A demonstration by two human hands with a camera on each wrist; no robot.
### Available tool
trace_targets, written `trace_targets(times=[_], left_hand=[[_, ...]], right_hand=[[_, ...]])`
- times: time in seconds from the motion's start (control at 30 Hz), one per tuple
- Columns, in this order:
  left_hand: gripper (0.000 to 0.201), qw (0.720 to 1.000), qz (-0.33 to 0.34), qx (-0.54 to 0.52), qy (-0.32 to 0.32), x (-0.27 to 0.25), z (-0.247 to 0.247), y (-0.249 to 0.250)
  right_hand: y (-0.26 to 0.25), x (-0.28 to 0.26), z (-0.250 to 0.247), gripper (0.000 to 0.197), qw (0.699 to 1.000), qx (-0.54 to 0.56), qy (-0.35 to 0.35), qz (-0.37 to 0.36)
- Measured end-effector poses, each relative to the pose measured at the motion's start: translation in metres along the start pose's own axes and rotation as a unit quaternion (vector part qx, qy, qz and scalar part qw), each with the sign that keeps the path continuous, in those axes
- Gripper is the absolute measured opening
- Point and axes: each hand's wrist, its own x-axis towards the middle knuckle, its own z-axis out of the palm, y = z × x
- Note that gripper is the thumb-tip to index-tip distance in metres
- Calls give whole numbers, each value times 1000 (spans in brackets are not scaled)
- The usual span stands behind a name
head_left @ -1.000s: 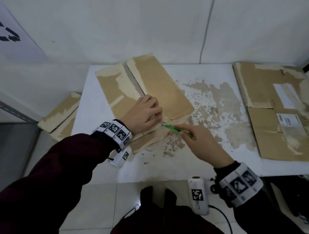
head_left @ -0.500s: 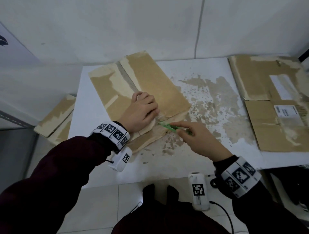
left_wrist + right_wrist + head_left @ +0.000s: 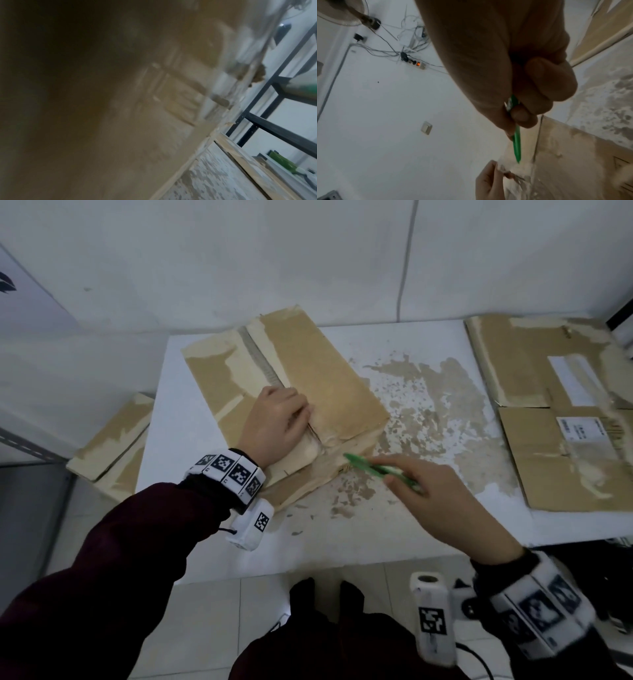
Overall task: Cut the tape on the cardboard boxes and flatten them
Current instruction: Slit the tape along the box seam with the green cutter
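Cardboard box (image 3: 308, 378) is lying flat on the white worktop (image 3: 394, 529), left hand (image 3: 274, 426) curled over its middle seam, gripping it. Right hand (image 3: 442, 501) just beside the box's near edge pinches a green cutter (image 3: 376, 470), tip right at that edge.

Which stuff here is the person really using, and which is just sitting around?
Using:
- box, pressed down by the left hand
- green cutter, gripped by the right hand

Just sitting around:
- flat cardboard on the table's right side
- cardboard on the floor
- power strip
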Motion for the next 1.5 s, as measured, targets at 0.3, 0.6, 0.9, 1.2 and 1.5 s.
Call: trace_targets(times=[0.3, 0.6, 0.9, 1.2, 1.5], left_hand=[[32, 993, -94, -66, 27, -10, -25, -21], [44, 978, -207, 2, 31, 0, -26, -37], [35, 979, -192, 53, 54, -8, -38, -66], [9, 979, -171, -30, 109, -14, -31, -67], [56, 968, -237, 70, 44, -21, -30, -69]], right_hand=[[-22, 82, -6, 31, 998, -37, 24, -53], [-63, 160, 16, 29, 994, -73, -3, -87], [-78, 207, 18, 25, 992, -98, -31, -73], [-84, 257, 14, 29, 989, -138, 19, -42], [-101, 271, 24, 33, 986, -163, -12, -25]])
